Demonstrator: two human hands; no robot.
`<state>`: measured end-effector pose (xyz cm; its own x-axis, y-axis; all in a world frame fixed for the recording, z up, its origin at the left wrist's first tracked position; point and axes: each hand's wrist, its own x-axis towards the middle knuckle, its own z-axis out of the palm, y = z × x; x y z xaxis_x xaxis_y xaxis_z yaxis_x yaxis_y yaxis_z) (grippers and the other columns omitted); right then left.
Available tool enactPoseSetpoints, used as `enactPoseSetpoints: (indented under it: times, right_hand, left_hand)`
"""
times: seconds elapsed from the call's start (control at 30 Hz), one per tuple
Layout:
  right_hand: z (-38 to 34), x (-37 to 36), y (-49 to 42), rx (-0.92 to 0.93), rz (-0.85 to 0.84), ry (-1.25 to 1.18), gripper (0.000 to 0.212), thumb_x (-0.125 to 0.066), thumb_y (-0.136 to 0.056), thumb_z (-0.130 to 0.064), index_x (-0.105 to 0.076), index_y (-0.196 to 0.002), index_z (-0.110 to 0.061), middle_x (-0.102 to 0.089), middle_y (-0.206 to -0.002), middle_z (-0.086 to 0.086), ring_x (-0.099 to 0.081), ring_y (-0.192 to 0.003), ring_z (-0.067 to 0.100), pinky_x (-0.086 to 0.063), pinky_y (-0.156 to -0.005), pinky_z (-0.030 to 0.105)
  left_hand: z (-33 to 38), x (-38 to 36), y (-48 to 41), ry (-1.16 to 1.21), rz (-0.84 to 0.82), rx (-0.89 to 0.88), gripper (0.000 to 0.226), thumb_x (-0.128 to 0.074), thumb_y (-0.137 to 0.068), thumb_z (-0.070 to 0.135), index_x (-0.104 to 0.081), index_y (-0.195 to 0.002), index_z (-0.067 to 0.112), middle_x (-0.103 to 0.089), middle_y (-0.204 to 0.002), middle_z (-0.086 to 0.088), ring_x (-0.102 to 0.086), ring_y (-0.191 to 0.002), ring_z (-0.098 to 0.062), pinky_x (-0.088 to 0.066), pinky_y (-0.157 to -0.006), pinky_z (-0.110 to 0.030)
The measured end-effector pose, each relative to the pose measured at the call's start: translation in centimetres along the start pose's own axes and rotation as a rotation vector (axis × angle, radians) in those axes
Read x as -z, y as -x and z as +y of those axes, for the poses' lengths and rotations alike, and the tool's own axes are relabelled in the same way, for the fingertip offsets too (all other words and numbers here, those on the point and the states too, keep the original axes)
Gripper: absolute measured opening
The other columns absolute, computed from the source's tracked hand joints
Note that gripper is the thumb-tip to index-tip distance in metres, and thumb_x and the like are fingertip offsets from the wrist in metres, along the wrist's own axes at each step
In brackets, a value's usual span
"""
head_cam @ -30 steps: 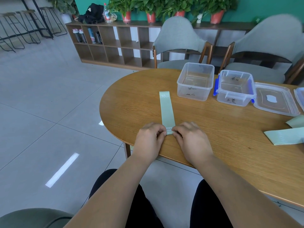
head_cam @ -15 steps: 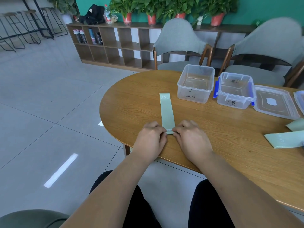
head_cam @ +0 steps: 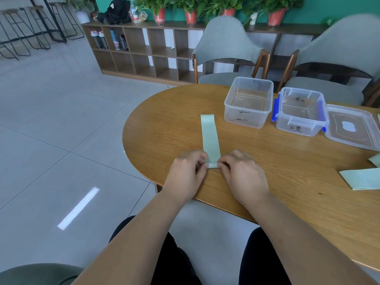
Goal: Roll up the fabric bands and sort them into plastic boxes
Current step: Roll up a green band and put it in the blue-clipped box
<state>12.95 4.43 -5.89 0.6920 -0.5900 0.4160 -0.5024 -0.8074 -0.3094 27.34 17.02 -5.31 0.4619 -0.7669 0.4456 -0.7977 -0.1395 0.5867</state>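
Observation:
A pale green fabric band [head_cam: 210, 136] marked "30" lies flat on the wooden table [head_cam: 287, 167], running away from me. Its near end is turned over into a small roll. My left hand [head_cam: 188, 173] pinches the left side of that roll and my right hand [head_cam: 242, 173] pinches the right side. Beyond the band stand two clear plastic boxes: an open one [head_cam: 248, 102] and one with blue clips [head_cam: 301, 114]. A second green band [head_cam: 362, 178] lies at the right, with the corner of a third [head_cam: 375, 160] at the frame edge.
A clear lid [head_cam: 352, 127] lies right of the boxes. Two grey chairs [head_cam: 228, 50] stand behind the table, with a low wooden shelf [head_cam: 144, 56] and potted plants along the green wall. Tiled floor spreads to the left. The table's rounded edge sits just under my wrists.
The rolled end has moved slightly away from me, so a little less of the band lies flat. Both hands stay at its near end.

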Motion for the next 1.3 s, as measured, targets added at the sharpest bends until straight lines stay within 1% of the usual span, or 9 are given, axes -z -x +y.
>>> enactPoseSetpoints:
  times: [0.1, 0.23, 0.4, 0.6, 0.73, 0.87, 1.07, 1.17, 1.3]
  right_hand:
    - [0.0, -0.3, -0.1, -0.013, 0.011, 0.017, 0.012, -0.066, -0.099, -0.035, -0.077, -0.100, -0.029, -0.061, -0.095, -0.009, -0.060, -0.092, 0.017, -0.045, -0.064, 0.027]
    - [0.0, -0.5, 0.2, 0.009, 0.064, 0.052, 0.014, -0.067, -0.097, -0.034, -0.078, -0.098, -0.025, -0.062, -0.093, -0.008, -0.062, -0.089, 0.018, -0.047, -0.062, 0.028]
    - [-0.1, -0.3, 0.3, 0.031, 0.030, 0.068, 0.021, -0.072, -0.091, -0.034, -0.078, -0.108, -0.024, -0.063, -0.099, -0.007, -0.063, -0.097, 0.019, -0.055, -0.070, 0.032]
    - [-0.1, -0.4, 0.1, 0.018, 0.032, 0.049, 0.025, -0.070, -0.096, -0.029, -0.072, -0.120, -0.024, -0.066, -0.102, -0.005, -0.064, -0.095, 0.020, -0.052, -0.072, 0.032]
    - [0.0, -0.4, 0.0, -0.001, 0.017, -0.010, 0.017, -0.071, -0.094, -0.030, -0.069, -0.111, -0.027, -0.065, -0.100, -0.009, -0.062, -0.092, 0.015, -0.048, -0.071, 0.029]
    - [-0.1, -0.3, -0.1, -0.017, -0.001, -0.018, 0.017, -0.071, -0.095, -0.031, -0.070, -0.111, -0.027, -0.064, -0.100, -0.009, -0.062, -0.093, 0.015, -0.045, -0.069, 0.027]
    - [-0.3, 0.1, -0.8, -0.034, -0.074, -0.007, 0.016, -0.065, -0.099, -0.036, -0.069, -0.113, -0.030, -0.061, -0.103, -0.008, -0.063, -0.094, 0.018, -0.053, -0.069, 0.034]
    - [-0.2, 0.3, -1.3, -0.035, -0.105, -0.014, 0.015, -0.062, -0.101, -0.039, -0.068, -0.112, -0.031, -0.059, -0.103, -0.009, -0.063, -0.092, 0.017, -0.054, -0.068, 0.035]
    - [0.0, 0.0, -0.9, -0.035, -0.046, -0.047, 0.016, -0.065, -0.098, -0.039, -0.070, -0.111, -0.031, -0.060, -0.100, -0.011, -0.062, -0.092, 0.013, -0.054, -0.066, 0.033]
  left_hand:
    - [0.1, -0.3, 0.0, -0.047, -0.007, -0.025, 0.004, -0.070, -0.094, 0.017, -0.071, -0.096, 0.019, -0.064, -0.090, 0.010, -0.060, -0.083, -0.009, -0.054, -0.076, -0.034]
    - [-0.1, -0.9, 0.2, -0.060, 0.026, 0.004, 0.011, -0.074, -0.089, 0.020, -0.073, -0.099, 0.015, -0.060, -0.095, 0.007, -0.059, -0.084, -0.011, -0.055, -0.075, -0.034]
    - [-0.2, -0.9, 0.3, -0.048, 0.038, 0.011, 0.012, -0.074, -0.091, 0.020, -0.076, -0.102, 0.015, -0.061, -0.094, 0.006, -0.061, -0.083, -0.012, -0.056, -0.075, -0.035]
    - [-0.1, -0.9, 0.2, -0.047, 0.060, 0.011, 0.011, -0.073, -0.095, 0.021, -0.079, -0.102, 0.016, -0.062, -0.092, 0.006, -0.061, -0.080, -0.011, -0.056, -0.074, -0.034]
    - [-0.1, -0.9, -0.1, -0.044, 0.049, 0.014, 0.011, -0.072, -0.095, 0.021, -0.080, -0.102, 0.018, -0.061, -0.090, 0.006, -0.059, -0.077, -0.010, -0.055, -0.073, -0.034]
    - [-0.2, -0.9, -0.3, -0.052, 0.026, 0.035, 0.012, -0.070, -0.098, 0.024, -0.081, -0.104, 0.021, -0.060, -0.091, 0.005, -0.058, -0.075, -0.009, -0.054, -0.071, -0.034]
    - [0.1, -0.6, -0.7, -0.041, 0.005, 0.058, 0.015, -0.072, -0.096, 0.019, -0.076, -0.110, 0.022, -0.067, -0.095, 0.009, -0.061, -0.082, -0.005, -0.054, -0.078, -0.027]
    - [0.1, -0.5, -1.1, -0.034, -0.002, 0.069, 0.005, -0.073, -0.094, 0.020, -0.073, -0.098, 0.024, -0.065, -0.088, 0.015, -0.060, -0.079, -0.002, -0.048, -0.073, -0.017]
    - [-0.3, -0.8, -1.0, -0.014, -0.003, 0.067, 0.015, -0.080, -0.088, 0.018, -0.072, -0.100, 0.020, -0.063, -0.091, 0.011, -0.059, -0.080, -0.004, -0.047, -0.073, -0.012]
